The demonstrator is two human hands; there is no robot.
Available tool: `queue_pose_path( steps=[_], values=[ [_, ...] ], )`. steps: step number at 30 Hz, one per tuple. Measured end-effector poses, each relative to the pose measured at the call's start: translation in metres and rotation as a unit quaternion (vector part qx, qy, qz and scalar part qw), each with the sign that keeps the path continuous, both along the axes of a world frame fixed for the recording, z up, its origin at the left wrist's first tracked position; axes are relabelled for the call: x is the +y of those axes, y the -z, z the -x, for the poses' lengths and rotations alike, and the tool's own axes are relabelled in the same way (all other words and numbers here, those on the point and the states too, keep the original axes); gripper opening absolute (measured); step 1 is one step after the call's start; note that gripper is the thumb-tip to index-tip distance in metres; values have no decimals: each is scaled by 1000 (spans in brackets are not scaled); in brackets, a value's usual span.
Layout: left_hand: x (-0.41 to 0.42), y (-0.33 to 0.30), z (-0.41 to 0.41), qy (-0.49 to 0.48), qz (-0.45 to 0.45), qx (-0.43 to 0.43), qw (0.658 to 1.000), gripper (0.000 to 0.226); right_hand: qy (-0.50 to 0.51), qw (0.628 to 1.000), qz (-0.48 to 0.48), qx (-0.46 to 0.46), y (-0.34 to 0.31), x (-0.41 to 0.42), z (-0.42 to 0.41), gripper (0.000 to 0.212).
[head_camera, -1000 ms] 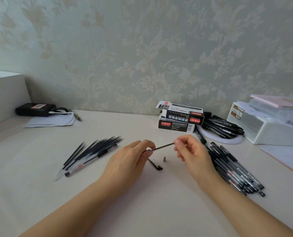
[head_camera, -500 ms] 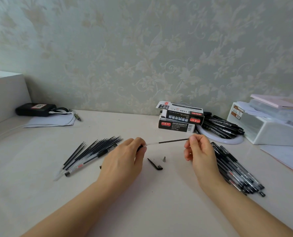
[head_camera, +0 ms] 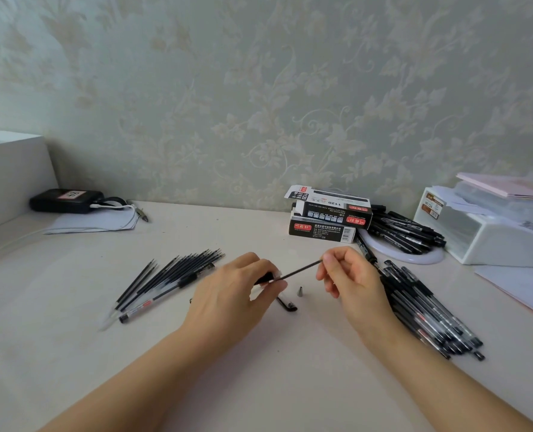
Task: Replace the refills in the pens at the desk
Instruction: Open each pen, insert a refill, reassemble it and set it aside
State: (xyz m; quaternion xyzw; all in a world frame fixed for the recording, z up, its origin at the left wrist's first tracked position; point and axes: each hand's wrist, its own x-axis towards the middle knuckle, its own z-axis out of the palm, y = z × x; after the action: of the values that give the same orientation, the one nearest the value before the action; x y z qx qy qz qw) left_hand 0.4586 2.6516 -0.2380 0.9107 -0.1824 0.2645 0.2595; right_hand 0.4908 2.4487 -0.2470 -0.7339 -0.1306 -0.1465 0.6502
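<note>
Above the table, the left hand gripped the pen barrel while the right hand pinched the refill half-seated in it; misaligned, the thin refill might bend or jam.

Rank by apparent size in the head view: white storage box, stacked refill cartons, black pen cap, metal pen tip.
1. white storage box
2. stacked refill cartons
3. black pen cap
4. metal pen tip
Cap and tip lie side by side, so that pair is reliable.
</note>
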Motion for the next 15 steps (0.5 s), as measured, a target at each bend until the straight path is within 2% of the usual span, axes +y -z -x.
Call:
queue_pose_path(
  steps=[3,6,8,12,15],
  values=[
    [0,1,0,14,-21,-11,1000,12,-13,1000,12,4,0,0,0,14],
    [3,-2,-1,-24,-2,-28,999,11,-10,1000,11,7,0,1,1,13],
    [15,-7,-5,-100,9,-38,994,14,-4,1000,6,7,0,1,1,13],
    [58,-12,-16,-275,-12,35,961,20,2,1000,4,11,0,0,1,15],
    [72,-12,-17,-333,-30,73,939,18,2,1000,13,10,0,0,2,17]
  ],
)
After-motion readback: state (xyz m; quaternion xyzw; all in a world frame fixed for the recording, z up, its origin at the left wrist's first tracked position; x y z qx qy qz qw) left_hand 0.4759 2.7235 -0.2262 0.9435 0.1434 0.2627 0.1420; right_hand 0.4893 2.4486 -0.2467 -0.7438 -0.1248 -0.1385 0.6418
